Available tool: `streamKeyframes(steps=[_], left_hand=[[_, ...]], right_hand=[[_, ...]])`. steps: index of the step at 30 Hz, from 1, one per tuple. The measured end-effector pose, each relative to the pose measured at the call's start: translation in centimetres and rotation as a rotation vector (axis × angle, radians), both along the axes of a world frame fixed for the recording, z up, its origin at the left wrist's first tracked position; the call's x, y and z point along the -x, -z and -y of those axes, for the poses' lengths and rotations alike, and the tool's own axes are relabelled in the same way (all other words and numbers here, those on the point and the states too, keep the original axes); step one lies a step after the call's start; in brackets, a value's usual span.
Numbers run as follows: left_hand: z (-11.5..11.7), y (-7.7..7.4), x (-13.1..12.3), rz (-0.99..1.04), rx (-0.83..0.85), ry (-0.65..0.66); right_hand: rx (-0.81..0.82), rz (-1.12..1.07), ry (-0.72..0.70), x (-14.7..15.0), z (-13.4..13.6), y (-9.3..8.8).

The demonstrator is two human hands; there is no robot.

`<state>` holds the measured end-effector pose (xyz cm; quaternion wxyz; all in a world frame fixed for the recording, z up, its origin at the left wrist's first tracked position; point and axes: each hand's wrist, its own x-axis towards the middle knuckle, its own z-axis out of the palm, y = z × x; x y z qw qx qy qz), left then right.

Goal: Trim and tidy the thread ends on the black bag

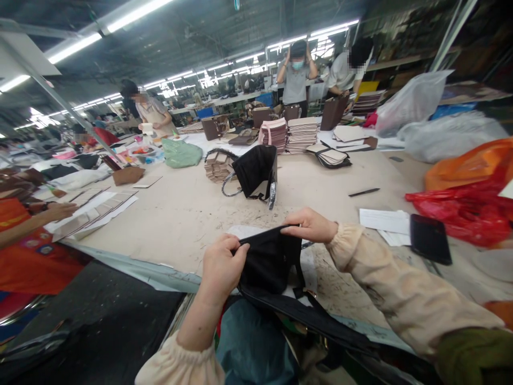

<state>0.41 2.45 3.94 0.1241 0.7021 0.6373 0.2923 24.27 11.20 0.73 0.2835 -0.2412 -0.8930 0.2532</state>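
Note:
My left hand and my right hand both pinch the top edge of a small black fabric bag at the near edge of the worktable. The left grips its left corner, the right its right corner, stretching the opening between them. A black strap trails from the bag down toward my lap. Farther out on the table stands another black bag with a looped handle.
A black phone and white papers lie right of my hands, beside red and orange plastic bags. Stacks of cut pieces and brown bags sit farther back. A person in orange works at left; others stand behind.

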Motion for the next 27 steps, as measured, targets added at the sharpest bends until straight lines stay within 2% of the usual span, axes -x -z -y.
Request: streamKeyframes(steps=[4, 12, 22, 27], left_hand=[[0.0, 0.0, 0.0, 0.027, -0.004, 0.011], [-0.7, -0.1, -0.2, -0.093, 0.038, -0.055], [-0.6, -0.4, -0.3, -0.111, 0.035, -0.066], [-0.6, -0.3, -0.3, -0.106, 0.026, -0.064]], right_hand=[[0.017, 0.0, 0.001, 0.1, 0.0, -0.1], [0.046, -0.005, 0.02, 0.1, 0.1, -0.3], [0.049, 0.014, 0.06, 0.0, 0.1, -0.3], [0.083, 0.031, 0.0, -0.4, 0.3, -1.1]])
